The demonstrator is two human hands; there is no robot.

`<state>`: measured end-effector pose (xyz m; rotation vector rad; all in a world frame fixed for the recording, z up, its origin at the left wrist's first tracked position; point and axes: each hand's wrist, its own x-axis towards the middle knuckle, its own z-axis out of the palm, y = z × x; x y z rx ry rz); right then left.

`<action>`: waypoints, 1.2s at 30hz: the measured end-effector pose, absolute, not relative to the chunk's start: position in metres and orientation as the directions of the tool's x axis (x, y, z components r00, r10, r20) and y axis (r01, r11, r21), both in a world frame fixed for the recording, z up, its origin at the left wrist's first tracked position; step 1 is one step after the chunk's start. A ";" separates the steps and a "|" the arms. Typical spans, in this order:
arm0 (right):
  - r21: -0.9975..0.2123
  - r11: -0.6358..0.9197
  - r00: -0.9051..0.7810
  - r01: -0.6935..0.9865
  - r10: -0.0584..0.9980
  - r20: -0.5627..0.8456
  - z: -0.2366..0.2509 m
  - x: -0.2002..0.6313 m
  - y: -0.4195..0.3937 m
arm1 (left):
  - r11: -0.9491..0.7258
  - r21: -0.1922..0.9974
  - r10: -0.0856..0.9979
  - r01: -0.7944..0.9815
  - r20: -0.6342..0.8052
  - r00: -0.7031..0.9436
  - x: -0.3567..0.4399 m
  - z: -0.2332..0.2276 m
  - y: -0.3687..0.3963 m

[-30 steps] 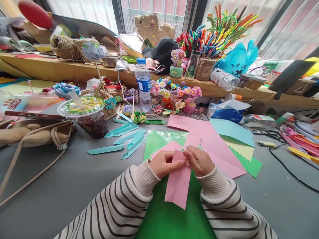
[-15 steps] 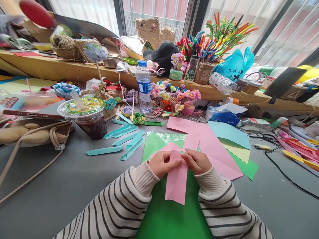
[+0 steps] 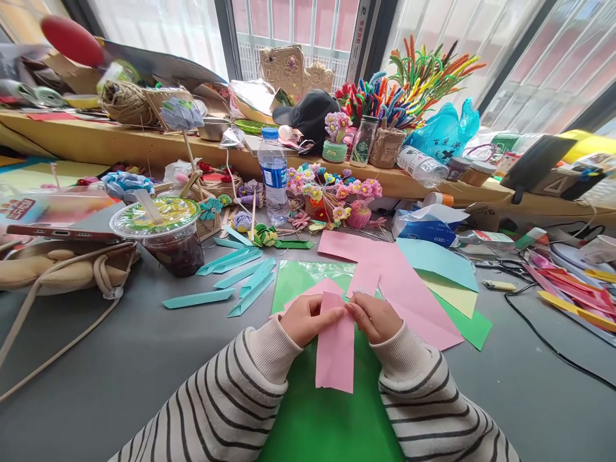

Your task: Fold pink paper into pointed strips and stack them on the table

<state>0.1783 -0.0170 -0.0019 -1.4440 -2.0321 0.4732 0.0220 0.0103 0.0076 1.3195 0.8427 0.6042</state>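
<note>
Fingers (image 3: 333,317) of left hand (image 3: 299,319) and right hand (image 3: 381,319) pinch a pink strip (image 3: 335,359) toward the counter's (image 3: 144,359) near edge; uneven tugging could tear it.

Left hand (image 3: 305,319), right hand (image 3: 378,319) pinch 1 pink strip (image 3: 335,359), apparently just above green sheet (image 3: 332,430).

Bright, diffuse daylight enters by the windows (image 3: 298,32) at the back, facing anyone watching from this side; the left pane washes nearly white. The backlit cap (image 3: 312,109) reads almost black. Pale glare covers the far end of the green sheet (image 3: 332,414); highlights dot the lid (image 3: 180,218). Shadows on the surface (image 3: 543,398) are soft. Wide-angle distortion stretches the side edges; the pink strip (image 3: 335,356), central, is reasonably sharp.
</note>
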 end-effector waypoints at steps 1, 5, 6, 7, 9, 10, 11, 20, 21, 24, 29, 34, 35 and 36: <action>-0.630 0.334 -0.213 0.701 0.941 0.263 -0.001 0.178 -0.017 | 0.176 0.980 0.787 0.089 -0.194 0.585 0.022 0.008 0.010; -0.759 0.301 -0.138 0.577 0.952 0.273 0.003 0.175 -0.016 | 0.169 0.978 0.758 0.118 -0.206 0.619 0.024 0.010 0.008; -0.771 0.305 -0.140 0.559 0.951 0.275 0.004 0.174 -0.017 | 0.164 0.979 0.755 0.121 -0.204 0.623 0.024 0.009 0.008; -0.781 0.306 -0.144 0.545 0.951 0.272 0.005 0.172 -0.017 | 0.163 0.979 0.753 0.121 -0.203 0.626 0.024 0.009 0.008; -0.814 0.291 -0.136 0.503 0.957 0.258 0.008 0.170 -0.018 | 0.183 0.978 0.752 0.100 -0.205 0.626 0.024 0.008 0.008; -0.844 0.270 -0.115 0.464 0.963 0.245 0.009 0.170 -0.019 | 0.222 0.973 0.749 0.069 -0.215 0.627 0.023 0.008 0.009; -0.879 0.239 -0.078 0.413 0.971 0.228 0.011 0.170 -0.019 | 0.288 0.957 0.739 0.023 -0.237 0.630 0.023 0.008 0.010; -0.964 -0.045 0.162 -0.263 0.983 -0.089 0.004 0.176 -0.012 | 0.465 0.852 0.798 -0.238 -0.288 0.529 0.022 0.008 0.012; -0.954 -0.054 0.159 -0.295 0.982 -0.105 0.004 0.174 -0.012 | 0.435 0.874 0.802 -0.215 -0.267 0.534 0.023 0.008 0.011; -0.942 -0.063 0.165 -0.329 0.979 -0.123 0.003 0.166 -0.014 | 0.364 0.919 0.811 -0.152 -0.233 0.536 0.026 0.007 0.009; -0.987 -0.050 0.141 -0.155 0.987 -0.072 0.003 0.155 -0.019 | 0.383 0.920 0.851 -0.082 -0.317 0.419 0.026 0.012 0.006; -0.997 -0.034 0.100 -0.075 0.994 -0.042 0.005 0.161 -0.019 | 0.402 0.914 0.825 -0.052 -0.337 0.453 0.024 0.011 0.007; -0.998 -0.027 0.107 -0.054 0.994 -0.033 0.007 0.163 -0.018 | 0.391 0.919 0.814 -0.040 -0.326 0.480 0.024 0.010 0.008; -0.999 -0.019 0.113 -0.043 0.993 -0.023 0.008 0.165 -0.018 | 0.377 0.925 0.806 -0.033 -0.311 0.503 0.024 0.009 0.008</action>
